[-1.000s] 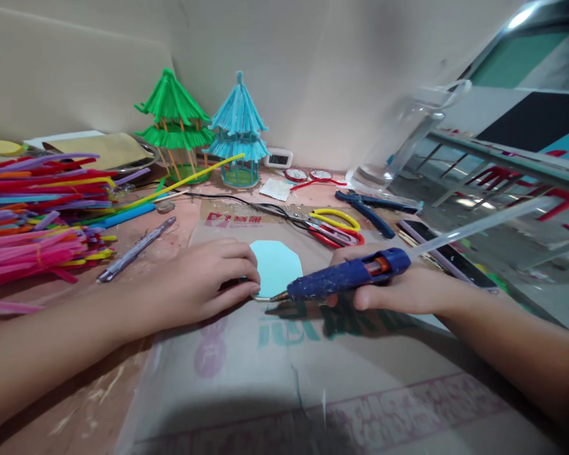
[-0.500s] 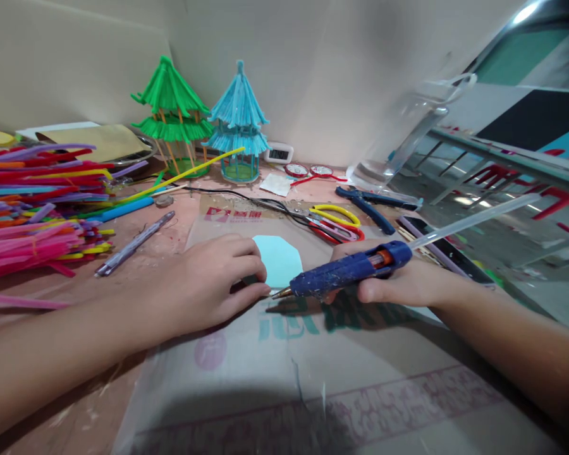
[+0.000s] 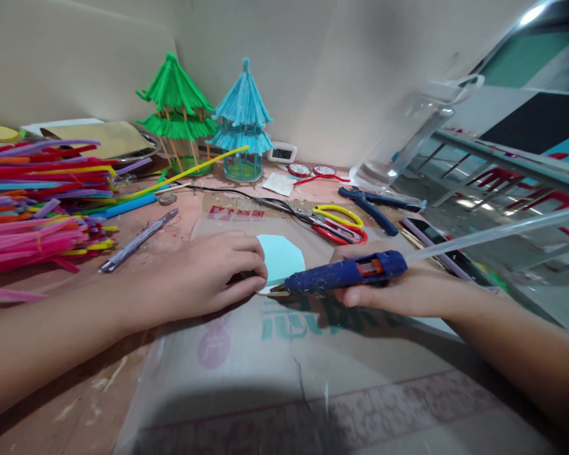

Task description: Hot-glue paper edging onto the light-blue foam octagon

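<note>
A blue hot glue gun [image 3: 332, 273] is gripped by my right hand [image 3: 384, 291], with a long clear glue stick [image 3: 483, 235] sticking out of its back. Its nozzle points left and meets the near edge of a light blue paper piece [image 3: 283, 256] with cut corners. My left hand [image 3: 222, 265] is closed at that paper's left edge, thumb and fingers pinched together; the fingertips are partly hidden. Under both hands lies a sheet of printed cardboard [image 3: 260, 379].
Bundled pipe cleaners [image 3: 33, 202] lie left, beside a pen [image 3: 140, 240]. Behind stand a green pavilion model [image 3: 173, 95] and a blue pavilion model [image 3: 244, 104]. Scissors [image 3: 339, 221], pliers [image 3: 367, 208], a phone [image 3: 450, 256] and a clear bottle [image 3: 403, 139] are at the right.
The glue gun has dropped slightly and tilted flatter, its nozzle now down at the paper's near edge. My left hand stays at the paper. The view has shifted a little.
</note>
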A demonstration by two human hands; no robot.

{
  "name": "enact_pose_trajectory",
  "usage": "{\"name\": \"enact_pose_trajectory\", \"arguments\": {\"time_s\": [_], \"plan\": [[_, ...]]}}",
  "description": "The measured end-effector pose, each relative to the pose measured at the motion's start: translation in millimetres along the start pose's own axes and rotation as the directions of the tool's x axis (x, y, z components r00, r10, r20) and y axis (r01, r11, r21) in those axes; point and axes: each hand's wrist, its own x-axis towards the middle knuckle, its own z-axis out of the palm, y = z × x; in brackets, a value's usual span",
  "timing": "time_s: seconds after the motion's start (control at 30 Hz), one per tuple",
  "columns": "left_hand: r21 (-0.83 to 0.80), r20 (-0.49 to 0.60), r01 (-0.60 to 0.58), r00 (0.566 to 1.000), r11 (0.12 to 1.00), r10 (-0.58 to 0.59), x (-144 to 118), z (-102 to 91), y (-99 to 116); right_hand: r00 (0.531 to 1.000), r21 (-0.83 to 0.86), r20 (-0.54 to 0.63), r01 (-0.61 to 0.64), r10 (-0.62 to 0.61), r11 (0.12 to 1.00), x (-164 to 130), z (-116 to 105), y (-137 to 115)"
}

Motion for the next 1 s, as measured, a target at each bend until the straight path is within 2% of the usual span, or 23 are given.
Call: {"name": "enact_pose_trajectory", "arguments": {"time_s": [0.2,0.37,0.57,0.83,1.0], "plan": [[-0.007,-0.021,-0.03,0.999,1.0,0.03,0,0.2,-2,0.995,0.02,-0.01,-0.096,0.096,0.995,3,8,-3],[-0.05,-0.022,-0.041,0.999,0.998,0.04,-1,-0.9,-9,0.997,0.038,-0.038,-0.06,0.061,0.997,7,13,-8],[-0.148,-0.013,-0.038,0.999,0.988,0.037,-2,-1.1,-19,0.991,0.101,-0.037,-0.123,0.127,0.987,5,18,-11],[-0.188,-0.012,-0.062,0.998,0.98,0.06,-2,2.4,-24,0.991,0.058,-0.016,-0.133,0.134,0.989,6,18,-10],[-0.205,0.0,-0.052,0.999,0.977,0.054,-3,2.2,-25,0.988,0.109,-0.002,-0.155,0.156,0.982,5,19,-11]]}}
